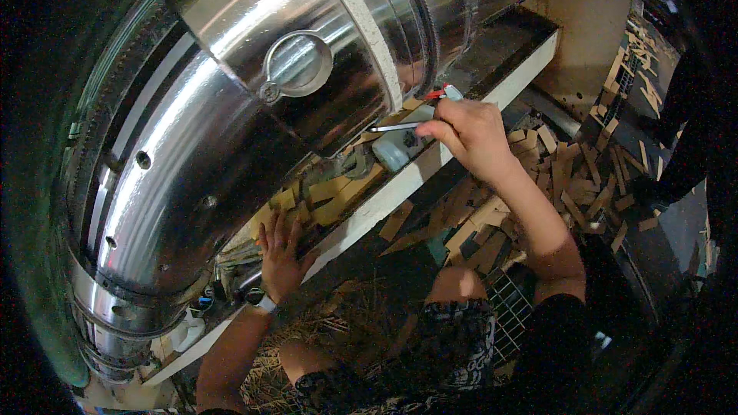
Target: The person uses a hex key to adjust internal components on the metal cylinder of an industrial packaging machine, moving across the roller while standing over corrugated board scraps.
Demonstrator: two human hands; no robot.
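Observation:
A large shiny metal cylinder [223, 100] fills the upper left, with a round disc-like cover [298, 64] on its side. My right hand [473, 134] is closed around a slim silver hand tool [401, 127], whose exact kind I cannot make out. The tool's free end points left, close to the cylinder's lower edge. My left hand [282, 257] lies with its fingers spread at the pale rail below the cylinder, near yellowish flat pieces [330, 201]; nothing shows in it. A translucent container [390, 152] sits just below the tool.
The long pale rail [369, 215] runs diagonally beneath the cylinder. Many brown cardboard-like scraps [565, 173] cover the floor to the right. A wire grid [513, 311] lies beside my knee. Small red and pale blue items [453, 92] show just beyond my right hand.

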